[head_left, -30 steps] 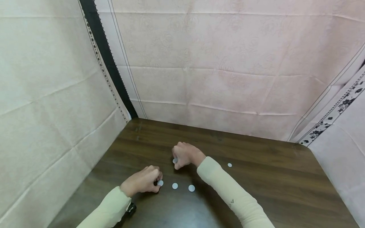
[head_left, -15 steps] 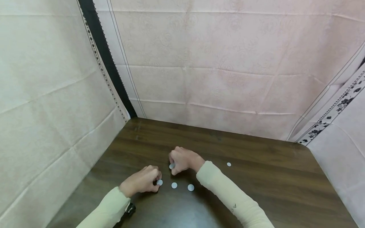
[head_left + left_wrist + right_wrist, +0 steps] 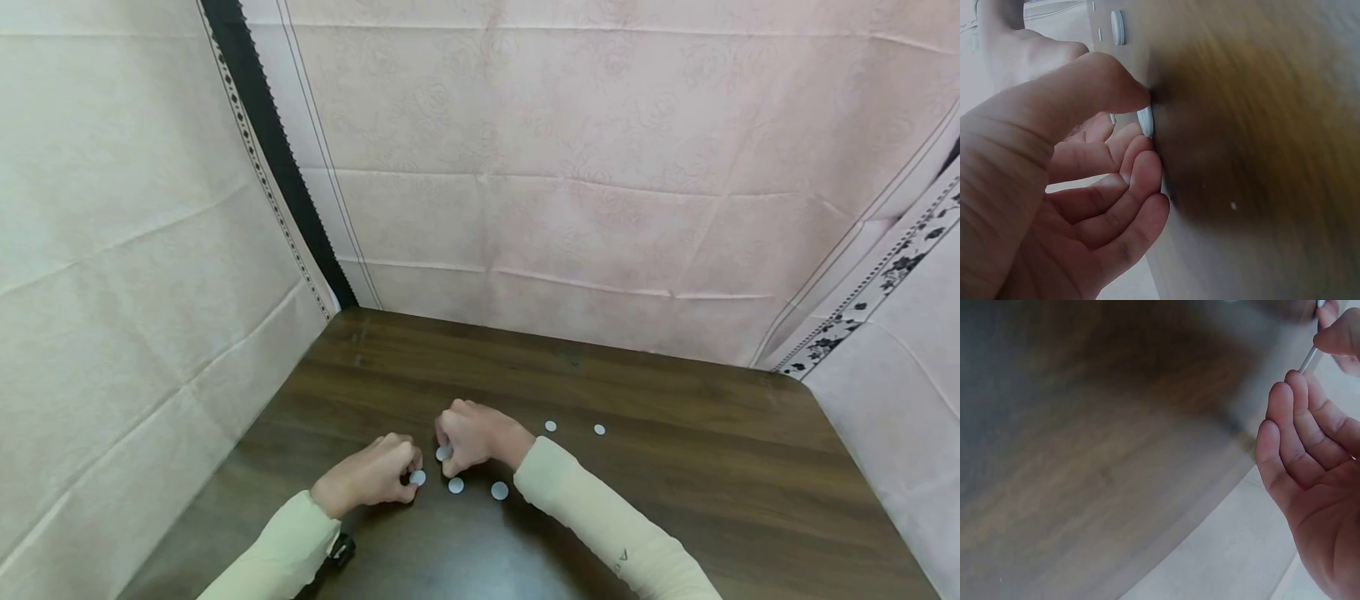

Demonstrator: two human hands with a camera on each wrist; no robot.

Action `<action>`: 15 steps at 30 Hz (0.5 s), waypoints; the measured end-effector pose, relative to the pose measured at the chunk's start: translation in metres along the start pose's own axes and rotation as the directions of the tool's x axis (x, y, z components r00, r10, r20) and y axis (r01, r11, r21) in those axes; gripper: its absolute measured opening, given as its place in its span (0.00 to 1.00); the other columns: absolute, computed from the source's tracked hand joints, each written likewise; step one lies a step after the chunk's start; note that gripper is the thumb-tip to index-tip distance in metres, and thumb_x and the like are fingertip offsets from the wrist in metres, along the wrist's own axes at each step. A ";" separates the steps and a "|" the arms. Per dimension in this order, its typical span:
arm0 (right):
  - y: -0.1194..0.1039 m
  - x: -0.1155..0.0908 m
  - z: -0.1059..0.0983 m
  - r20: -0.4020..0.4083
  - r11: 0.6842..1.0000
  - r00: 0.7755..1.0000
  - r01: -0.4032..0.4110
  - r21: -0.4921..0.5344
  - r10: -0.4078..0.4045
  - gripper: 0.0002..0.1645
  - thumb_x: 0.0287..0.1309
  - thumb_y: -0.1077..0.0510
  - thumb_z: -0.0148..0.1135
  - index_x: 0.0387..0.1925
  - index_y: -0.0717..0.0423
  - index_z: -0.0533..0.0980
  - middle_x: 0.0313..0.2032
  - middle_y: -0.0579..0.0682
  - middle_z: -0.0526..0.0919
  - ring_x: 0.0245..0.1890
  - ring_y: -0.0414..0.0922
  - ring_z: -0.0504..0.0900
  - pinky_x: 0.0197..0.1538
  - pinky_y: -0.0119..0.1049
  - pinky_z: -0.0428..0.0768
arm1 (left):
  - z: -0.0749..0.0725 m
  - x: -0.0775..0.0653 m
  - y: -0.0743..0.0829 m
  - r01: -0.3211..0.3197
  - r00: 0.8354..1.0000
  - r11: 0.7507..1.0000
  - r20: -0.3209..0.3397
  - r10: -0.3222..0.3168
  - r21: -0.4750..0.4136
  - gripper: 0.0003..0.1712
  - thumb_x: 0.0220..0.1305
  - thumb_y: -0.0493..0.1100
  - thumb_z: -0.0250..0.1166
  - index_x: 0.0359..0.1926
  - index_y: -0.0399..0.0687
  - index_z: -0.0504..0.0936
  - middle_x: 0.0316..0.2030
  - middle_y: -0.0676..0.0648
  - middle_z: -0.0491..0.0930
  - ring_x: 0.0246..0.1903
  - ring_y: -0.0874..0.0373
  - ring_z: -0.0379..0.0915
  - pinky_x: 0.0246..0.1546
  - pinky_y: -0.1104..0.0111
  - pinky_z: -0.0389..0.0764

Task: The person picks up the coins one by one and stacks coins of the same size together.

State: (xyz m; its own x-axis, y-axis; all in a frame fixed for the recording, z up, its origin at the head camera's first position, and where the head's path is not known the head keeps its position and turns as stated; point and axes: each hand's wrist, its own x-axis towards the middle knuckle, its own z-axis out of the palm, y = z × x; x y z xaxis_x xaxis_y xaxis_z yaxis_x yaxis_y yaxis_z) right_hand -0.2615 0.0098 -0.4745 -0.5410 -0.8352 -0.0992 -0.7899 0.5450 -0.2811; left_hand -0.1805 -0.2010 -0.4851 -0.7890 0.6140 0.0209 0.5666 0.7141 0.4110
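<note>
Low over the table's left half, my left hand [image 3: 369, 477] holds a small round white disc [image 3: 417, 477] by its edges. The left wrist view shows this white disc [image 3: 1145, 121] between thumb and fingertips, down at the wood. Just right of it, my right hand [image 3: 474, 435] pinches a second white disc [image 3: 444, 452]; the right wrist view gives that disc [image 3: 1308, 359] edge-on, tilted and off the table. Two more white discs lie flat nearby, one [image 3: 456, 485] below the right fingertips and one [image 3: 499, 491] further right.
Beyond the right forearm lie two smaller-looking white discs, one [image 3: 551, 426] near the wrist and another [image 3: 599, 430] to its right. The dark wooden table [image 3: 697, 442] ends at pale cloth hangings [image 3: 570, 167] behind and at both sides.
My right hand has moved toward me and slightly left with its disc, closer to my left hand. A disc behind the right wrist has come into sight. The left hand stays put.
</note>
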 end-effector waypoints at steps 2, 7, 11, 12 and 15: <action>-0.002 0.000 0.002 -0.010 1.000 1.000 0.010 -0.004 -0.010 0.10 0.49 0.52 0.76 0.28 0.46 0.80 0.20 0.36 0.77 0.15 0.31 0.69 0.22 0.23 0.69 | 0.000 0.000 0.000 0.002 1.000 1.000 -0.001 -0.002 -0.008 0.14 0.57 0.34 0.73 0.22 0.50 0.78 0.22 0.54 0.73 0.26 0.69 0.60 0.26 0.75 0.67; -0.010 -0.001 0.005 -0.018 0.999 0.999 0.032 0.010 -0.032 0.09 0.49 0.53 0.76 0.27 0.47 0.80 0.20 0.36 0.78 0.14 0.30 0.68 0.22 0.22 0.70 | 0.000 0.000 0.001 0.010 1.000 0.999 0.001 -0.010 -0.036 0.14 0.57 0.32 0.73 0.21 0.48 0.78 0.21 0.53 0.71 0.25 0.69 0.58 0.25 0.76 0.64; -0.015 -0.001 0.007 -0.009 0.999 1.000 0.027 0.024 -0.027 0.10 0.49 0.51 0.78 0.29 0.47 0.82 0.23 0.35 0.81 0.16 0.29 0.74 0.25 0.21 0.74 | 0.000 0.000 0.003 0.017 1.000 0.999 -0.001 -0.018 -0.037 0.14 0.57 0.32 0.72 0.21 0.47 0.78 0.20 0.57 0.67 0.25 0.69 0.57 0.25 0.76 0.63; -0.017 -0.001 0.008 -0.005 0.999 1.000 0.024 0.031 -0.024 0.11 0.50 0.51 0.78 0.30 0.48 0.83 0.24 0.35 0.81 0.17 0.29 0.75 0.26 0.21 0.75 | 0.000 0.000 0.003 0.019 1.000 0.999 -0.002 -0.019 -0.034 0.14 0.56 0.32 0.72 0.21 0.46 0.78 0.20 0.58 0.65 0.25 0.69 0.57 0.25 0.76 0.63; -0.021 -0.001 0.009 0.005 0.999 1.000 0.015 0.046 -0.015 0.11 0.50 0.50 0.80 0.31 0.48 0.83 0.25 0.35 0.82 0.17 0.29 0.76 0.26 0.21 0.75 | 0.000 0.000 0.005 0.025 1.000 0.999 -0.005 -0.025 -0.030 0.13 0.56 0.31 0.72 0.20 0.44 0.77 0.20 0.62 0.60 0.24 0.69 0.56 0.25 0.76 0.61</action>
State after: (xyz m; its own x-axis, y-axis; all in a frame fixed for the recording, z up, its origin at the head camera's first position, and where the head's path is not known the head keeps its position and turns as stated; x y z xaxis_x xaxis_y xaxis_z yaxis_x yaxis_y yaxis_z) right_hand -0.2417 -0.0012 -0.4771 -0.5273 -0.8438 -0.1000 -0.7838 0.5285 -0.3261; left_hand -0.1772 -0.1974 -0.4830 -0.8042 0.5942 0.0155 0.5396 0.7189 0.4382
